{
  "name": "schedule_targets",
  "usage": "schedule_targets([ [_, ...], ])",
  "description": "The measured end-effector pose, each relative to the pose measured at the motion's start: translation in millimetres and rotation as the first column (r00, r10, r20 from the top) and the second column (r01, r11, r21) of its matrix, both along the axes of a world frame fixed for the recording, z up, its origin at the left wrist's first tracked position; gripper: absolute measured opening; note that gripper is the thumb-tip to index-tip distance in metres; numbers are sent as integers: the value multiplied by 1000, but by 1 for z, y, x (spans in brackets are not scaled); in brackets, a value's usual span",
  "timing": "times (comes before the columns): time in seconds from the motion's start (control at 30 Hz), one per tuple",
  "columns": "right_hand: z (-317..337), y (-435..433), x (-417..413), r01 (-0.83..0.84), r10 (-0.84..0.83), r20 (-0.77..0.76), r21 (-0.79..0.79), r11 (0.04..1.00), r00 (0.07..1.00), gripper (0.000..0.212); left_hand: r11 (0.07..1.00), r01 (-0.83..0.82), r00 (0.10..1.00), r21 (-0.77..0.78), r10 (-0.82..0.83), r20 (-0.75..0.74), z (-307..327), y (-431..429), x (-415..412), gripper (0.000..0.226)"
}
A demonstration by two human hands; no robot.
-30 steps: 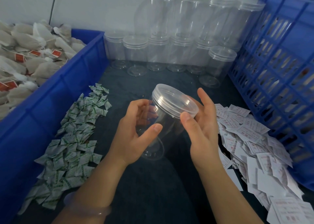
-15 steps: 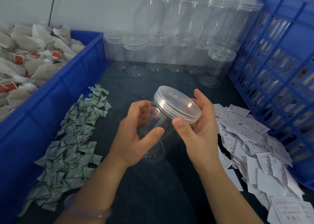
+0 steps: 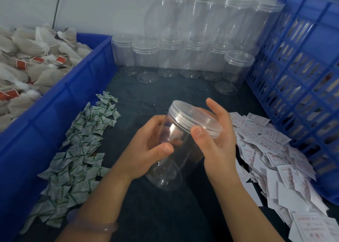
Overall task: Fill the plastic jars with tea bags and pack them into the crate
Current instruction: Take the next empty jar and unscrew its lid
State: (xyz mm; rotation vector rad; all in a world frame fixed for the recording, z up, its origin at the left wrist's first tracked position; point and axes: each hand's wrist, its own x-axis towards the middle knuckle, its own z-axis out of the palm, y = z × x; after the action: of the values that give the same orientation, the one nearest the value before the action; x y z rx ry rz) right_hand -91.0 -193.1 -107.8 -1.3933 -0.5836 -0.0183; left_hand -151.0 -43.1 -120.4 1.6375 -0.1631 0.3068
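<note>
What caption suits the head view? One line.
Left hand grips a clear jar; right hand grips its lid.

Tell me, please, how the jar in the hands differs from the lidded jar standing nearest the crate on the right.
The held jar is tilted; the standing jar is upright on the table. The left hand grips the held jar's body and the right hand its lid; the standing jar is untouched. Both are clear, lidded and look empty.

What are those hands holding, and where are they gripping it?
A clear plastic jar. The left hand wraps its body; the right hand grips the lid at its rim.
</note>
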Motion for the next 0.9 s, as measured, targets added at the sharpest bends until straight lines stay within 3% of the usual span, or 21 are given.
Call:
schedule_targets([
  [0.13,-3,0,4,-73,75,-71,33,997,995,76,919,160,922,-360,-269,-279,4,1,-1,97],
  [0.23,-5,2,5,-59,65,-93,66,996,994,78,823,210,823,-528,-440,-359,8,1,-1,112],
  [0.33,-7,3,3,-74,87,-146,93,993,986,64,760,180,763,-624,-509,-399,11,5,-1,114],
  [0.43,-6,5,2,-113,127,-178,90,990,976,78,728,167,725,-665,-548,-418,13,11,-4,102],
  [0.5,-3,6,4,-109,130,-165,135,985,978,80,690,223,682,-688,-615,-395,13,14,-6,104],
  [0.57,2,5,7,-67,135,-297,229,971,945,70,665,315,645,-677,-673,-361,11,15,-8,102],
  [0.63,1,2,12,-13,135,-457,260,965,879,72,667,345,668,-661,-669,-326,10,14,-8,99],
  [0.73,-1,3,14,32,83,-545,197,980,835,77,678,283,797,-679,-560,-226,10,11,-4,97],
  [0.83,-2,7,15,70,24,-599,133,989,801,92,677,128,936,-725,-325,-138,10,13,1,107],
  [0.9,-6,6,17,72,-2,-627,86,994,779,86,674,-66,982,-736,-88,-169,10,15,6,90],
])
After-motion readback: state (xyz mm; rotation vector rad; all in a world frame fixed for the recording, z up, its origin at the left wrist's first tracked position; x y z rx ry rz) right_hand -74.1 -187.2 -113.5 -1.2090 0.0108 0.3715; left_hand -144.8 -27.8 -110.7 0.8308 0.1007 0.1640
